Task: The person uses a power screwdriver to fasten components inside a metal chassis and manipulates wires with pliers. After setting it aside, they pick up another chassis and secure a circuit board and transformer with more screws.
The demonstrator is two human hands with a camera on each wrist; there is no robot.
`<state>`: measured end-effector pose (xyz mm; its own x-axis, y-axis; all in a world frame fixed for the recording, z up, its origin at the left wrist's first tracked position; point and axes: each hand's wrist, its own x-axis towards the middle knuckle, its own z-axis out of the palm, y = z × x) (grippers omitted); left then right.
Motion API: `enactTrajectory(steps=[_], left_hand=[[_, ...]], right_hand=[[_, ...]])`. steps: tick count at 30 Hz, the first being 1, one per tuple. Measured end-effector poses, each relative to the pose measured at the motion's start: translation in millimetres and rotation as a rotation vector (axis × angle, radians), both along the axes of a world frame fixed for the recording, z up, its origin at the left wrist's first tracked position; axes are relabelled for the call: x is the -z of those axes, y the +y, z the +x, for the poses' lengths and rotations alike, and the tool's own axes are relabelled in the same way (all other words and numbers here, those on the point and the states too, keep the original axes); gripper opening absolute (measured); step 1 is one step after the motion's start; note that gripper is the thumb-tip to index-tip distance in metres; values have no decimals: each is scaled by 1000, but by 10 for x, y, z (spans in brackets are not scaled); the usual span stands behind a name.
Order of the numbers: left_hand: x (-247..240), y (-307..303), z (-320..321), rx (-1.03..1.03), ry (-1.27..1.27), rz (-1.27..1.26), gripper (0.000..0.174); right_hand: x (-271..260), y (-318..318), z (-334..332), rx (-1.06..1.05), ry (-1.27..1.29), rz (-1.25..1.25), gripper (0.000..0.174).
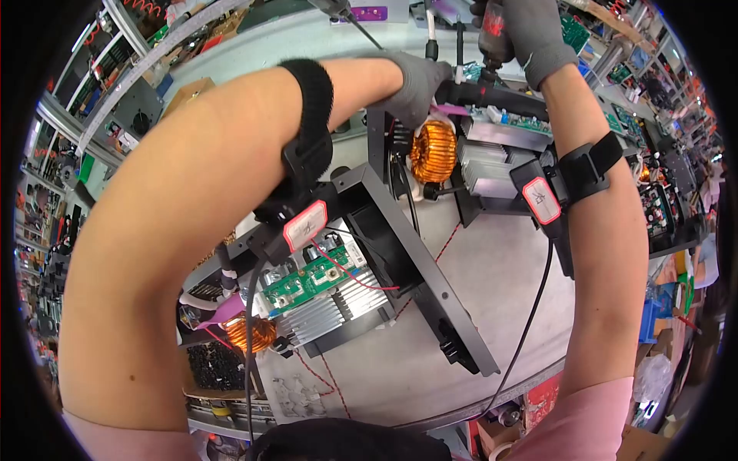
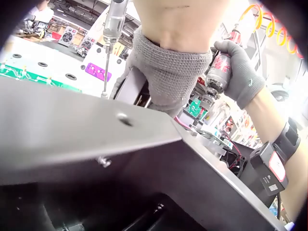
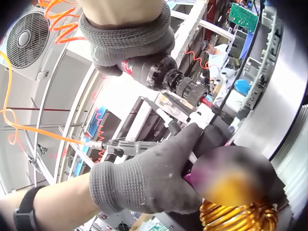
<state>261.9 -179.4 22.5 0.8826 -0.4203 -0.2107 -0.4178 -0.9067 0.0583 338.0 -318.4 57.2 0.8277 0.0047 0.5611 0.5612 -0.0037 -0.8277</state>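
Observation:
My right hand [image 1: 534, 38], in a grey knit glove, grips a dark power screwdriver [image 3: 154, 72] with red lettering and a knurled chuck. Its bit points down at the far end of an open electronics unit, near a thick black cable [image 1: 492, 96]. My gloved left hand [image 1: 415, 84] is at that same end, beside the copper coil [image 1: 434, 150] and a purple sheet [image 1: 452, 110]. In the right wrist view the left hand [image 3: 154, 180] has its fingers around the sheet's edge, fingertips hidden; I cannot tell what they hold. Silver heat sinks [image 1: 492, 169] fill the unit's middle.
A second unit with a green circuit board [image 1: 307, 280] and black metal frame [image 1: 415, 269] stands nearer, under my left forearm. Another screwdriver [image 2: 115, 24] with a long bit hangs beyond my left hand. A black cable [image 1: 530, 315] trails from my right wrist camera.

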Motion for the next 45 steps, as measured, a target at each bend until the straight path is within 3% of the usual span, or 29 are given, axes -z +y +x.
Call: enactTrajectory(steps=[3,4,11,15,16,17,19,20,21,22,23,24,26,29,30,32,34,35,37,38,39,41,42,43,45], left_hand=[[43,-4,73,-16,-6,74,80],[66,3,86,-15,-10,49,82],[8,-32,-57,29,-19,89,84],[-229,-132,-296,52,176,255,91],[-407,-182,-426,76,184,354,80],[-525,-152,-525,61,173,351,80],[-838,-121,-845,90,-66,486,68],[-1077,-126,-1079,50,-92,439,62],[-1093,-20,-1005,155,-130,629,61],[-1255,39,-1178,72,-159,645,59],[-1385,128,-1283,52,-225,608,57],[-1402,431,-1427,113,-411,288,54],[-1688,702,-1744,205,-469,207,50],[-1867,1126,-2217,133,-489,97,48],[-1847,1279,-2394,130,-497,98,48],[-1766,1526,-2780,-81,-529,-102,54],[-1620,1688,-3116,-185,-613,-34,63],[-1505,1769,-3264,-285,-620,-132,63],[-1235,1951,-3587,-414,-551,-336,44],[-1076,2004,-3739,-562,-501,-391,39],[-843,2212,-3899,-550,-499,-458,44],[-538,2367,-4134,-820,-318,-468,41],[-345,2439,-4265,-803,-376,-478,39],[-215,2506,-4370,-881,-334,-505,37],[124,2701,-4556,-962,-307,-584,35]], right_hand=[[-94,65,-141,43,85,-40,16],[-36,37,-118,32,-14,-77,17],[-10,-16,-297,56,-7,-117,16],[57,-182,-662,-156,37,-84,29],[72,-188,-789,-154,-78,-74,27],[104,-178,-903,-152,-188,-61,24],[138,-153,-1041,-85,-206,-68,27],[140,-152,-1065,-84,-197,-43,27],[147,-157,-1070,-82,-190,-18,27],[167,-174,-1012,-102,-180,5,28],[170,-189,-964,-105,-192,10,28],[175,-201,-923,-72,-155,-28,28],[160,-189,-911,-44,-112,-40,27],[131,-165,-972,-32,-165,-69,19],[144,-187,-946,-9,-169,-128,18],[143,-188,-951,-46,-153,-109,19],[186,-208,-877,-96,-131,-88,20],[177,-212,-865,-103,-141,-92,20],[169,-214,-898,-131,-116,13,21],[178,-332,-863,-152,-67,-73,23],[175,-340,-906,-149,-12,34,21],[197,-419,-873,-104,-19,-22,19],[284,-570,-712,-228,96,11,20],[257,-492,-771,-153,-62,15,19],[212,-539,-795,-174,-11,-17,25]])
